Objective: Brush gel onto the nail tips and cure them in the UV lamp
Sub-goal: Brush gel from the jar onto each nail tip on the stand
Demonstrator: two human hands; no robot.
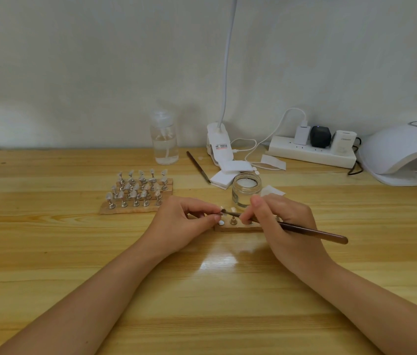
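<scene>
My left hand [181, 221] pinches a small nail tip on its metal stand [222, 210], lifted just above a short wooden strip [238, 228]. On that strip another stand [233, 219] stays upright. My right hand [281, 221] grips a brown gel brush [312, 231], whose bristle end touches the held nail tip. A small open glass jar [246, 192] stands right behind my hands. The white UV lamp [404, 155] sits at the far right edge of the table.
Wooden strips with several nail tips on stands [137, 192] lie to the left. Behind are a clear pump bottle [164, 142], a second brush [198, 166], white pads [230, 172], a clip lamp [219, 144] and a power strip [312, 152] with plugs.
</scene>
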